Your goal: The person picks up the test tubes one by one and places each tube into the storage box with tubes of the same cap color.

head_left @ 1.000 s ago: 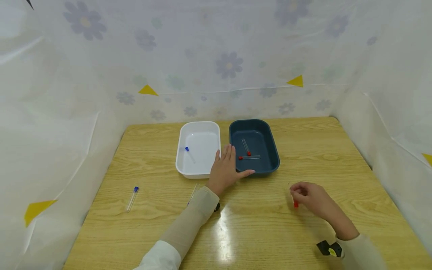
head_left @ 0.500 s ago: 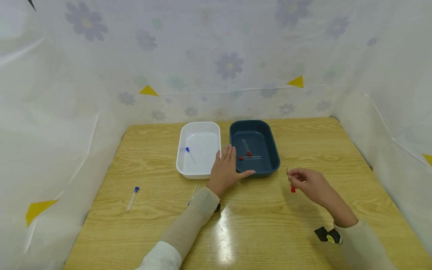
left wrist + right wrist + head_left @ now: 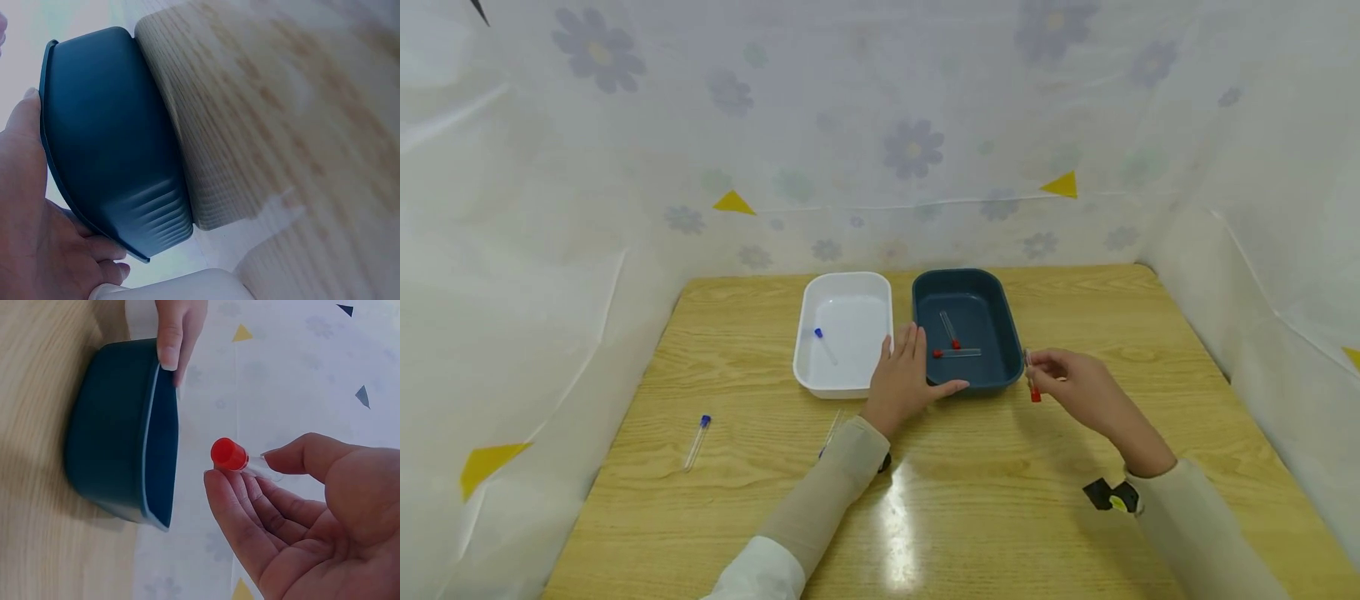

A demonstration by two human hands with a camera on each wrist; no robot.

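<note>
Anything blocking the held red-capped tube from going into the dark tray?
Only the right rim of the dark tray, beside the red-capped tube in the right hand. The left hand is at the tray's near left corner, off that path.

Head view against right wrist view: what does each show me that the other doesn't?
Only the head view: blue-capped tubes, one of them inside the white tray, and two red-capped tubes lying in the dark tray.
Only the right wrist view: the palm of the right hand.
Both: the right hand pinching a red-capped tube, the left hand at the dark tray's rim, and the table.
</note>
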